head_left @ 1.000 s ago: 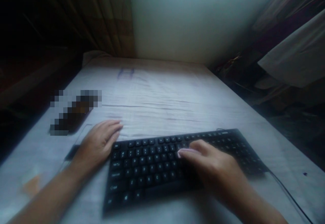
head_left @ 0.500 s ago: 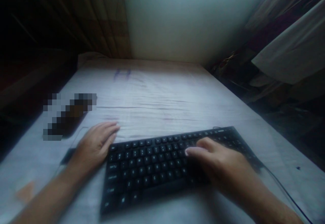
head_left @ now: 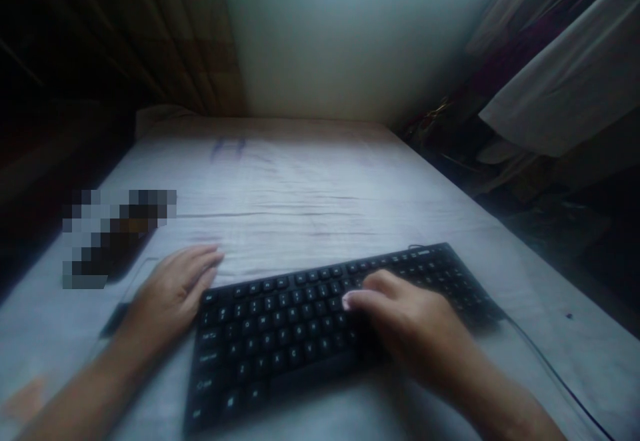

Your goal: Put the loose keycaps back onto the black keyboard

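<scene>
A black keyboard lies slightly slanted on the pale cloth, its letter keys showing white marks. My left hand rests flat beside its upper left corner, fingers stretched out and close together, with nothing in them. Over the right half of the keys is my right hand, its fingers curled and its thumb pointing left across the keys. The palm side is turned down and dark, so whatever these fingers may hold is hidden.
A pixelated dark object lies to the left on the cloth-covered surface. The keyboard's cable runs off at lower right. Cloths hang at the right, and a curtain at the back left.
The view has shifted, so everything sits a little further left in the picture. My right hand has slid slightly left over the keys. My left hand stays by the keyboard's corner.
</scene>
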The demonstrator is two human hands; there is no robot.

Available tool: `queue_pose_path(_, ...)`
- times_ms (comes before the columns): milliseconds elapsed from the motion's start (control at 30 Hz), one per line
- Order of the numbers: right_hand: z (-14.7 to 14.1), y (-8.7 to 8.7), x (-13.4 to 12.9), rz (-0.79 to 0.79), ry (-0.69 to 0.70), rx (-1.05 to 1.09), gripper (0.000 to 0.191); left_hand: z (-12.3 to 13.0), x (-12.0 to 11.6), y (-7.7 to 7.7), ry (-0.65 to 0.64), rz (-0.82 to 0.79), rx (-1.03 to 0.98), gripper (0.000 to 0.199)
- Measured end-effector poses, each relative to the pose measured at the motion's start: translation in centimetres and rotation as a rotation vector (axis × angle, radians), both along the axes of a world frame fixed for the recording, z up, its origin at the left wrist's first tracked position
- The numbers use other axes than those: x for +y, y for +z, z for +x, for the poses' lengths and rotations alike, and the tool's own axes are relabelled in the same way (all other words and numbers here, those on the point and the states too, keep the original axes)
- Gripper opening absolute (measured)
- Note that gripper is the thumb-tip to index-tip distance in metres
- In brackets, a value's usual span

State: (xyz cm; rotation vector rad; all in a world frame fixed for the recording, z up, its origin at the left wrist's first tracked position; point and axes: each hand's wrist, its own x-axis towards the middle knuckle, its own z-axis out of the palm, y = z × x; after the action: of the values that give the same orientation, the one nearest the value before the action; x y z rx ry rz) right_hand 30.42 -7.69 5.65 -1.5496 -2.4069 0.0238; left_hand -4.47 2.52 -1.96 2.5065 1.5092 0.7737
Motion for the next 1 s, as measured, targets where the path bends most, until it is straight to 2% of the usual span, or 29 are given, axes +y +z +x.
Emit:
queue_pose_path(233, 2.3, 0.3, 0.0, -0.042, -0.083, -0.028, 0.029, -0.1, -0.1, 0.0, 0.006, 0.008, 0.019, 0.036)
queue_pose_path(333, 2.4, 0.5, 0.1, -0.031, -0.084, -0.023, 0.028, -0.1, -0.2, -0.1, 0.007, 0.015, 0.005, 0.035)
queue_pose_path(533, -1.7, -0.3, -0.1, 0.102, 0.012, 0.129, 0.027, 0.5, -0.4, 0.0, -0.023, 0.034, 0.037, 0.034)
queue_pose_path(633, -3.5, -0.8, -0.2, 0.077, 0.034, 0.122, 0.018, 0.7, -0.6, 0.1, -0.031, 0.033, 0.061, 0.036)
queue_pose_path(700, -3.8, -0.9, -0.2, 0.052, 0.037, 0.1, 0.017, 0.7, -0.6, 0.0, -0.037, 0.03, 0.059, 0.036)
queue_pose_path(833, -2.4, -0.5, -0.2, 0.019, 0.036, 0.082, 0.027, 0.7, -0.7, 0.1, -0.036, 0.035, 0.062, 0.037)
queue_pose_path(1000, -0.5, 0.2, -0.1, -0.002, 0.01, 0.033, 0.027, 0.9, -0.8, 0.4, -0.028, 0.03, 0.07, 0.036)
